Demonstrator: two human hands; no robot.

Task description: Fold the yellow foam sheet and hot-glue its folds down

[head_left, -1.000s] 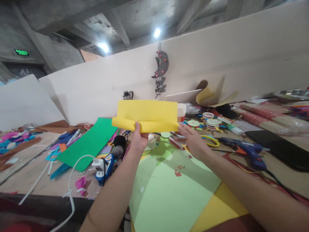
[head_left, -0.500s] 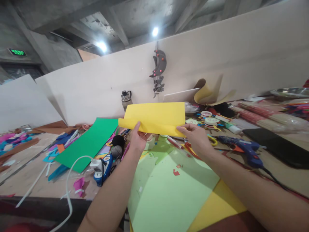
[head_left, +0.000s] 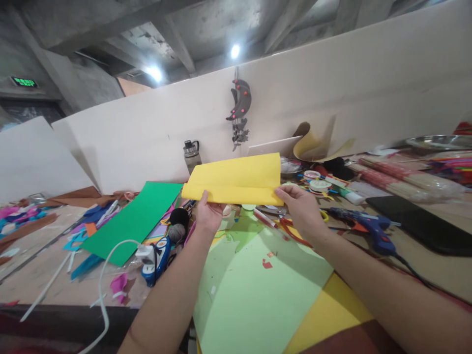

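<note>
I hold a yellow sheet of paper [head_left: 236,177] up above the table, its lower edge folded up towards me. My left hand [head_left: 207,215] pinches the folded edge near its left part, thumb on the front. My right hand [head_left: 300,209] pinches the same edge at its right corner. Under my arms lies a light green sheet [head_left: 258,290] on top of another yellow sheet [head_left: 328,314].
A dark green sheet [head_left: 136,219] lies to the left, with a white cable and plug [head_left: 145,251] near it. A blue glue gun [head_left: 372,228], tape rolls [head_left: 319,186], a black tablet [head_left: 424,223] and a water bottle [head_left: 192,155] stand around. White boards wall the table's back.
The yellow sheet has tilted flatter and sunk slightly, with the folded edge pressed closer. Both hands keep their pinch; the right hand's grip has shifted along the right corner.
</note>
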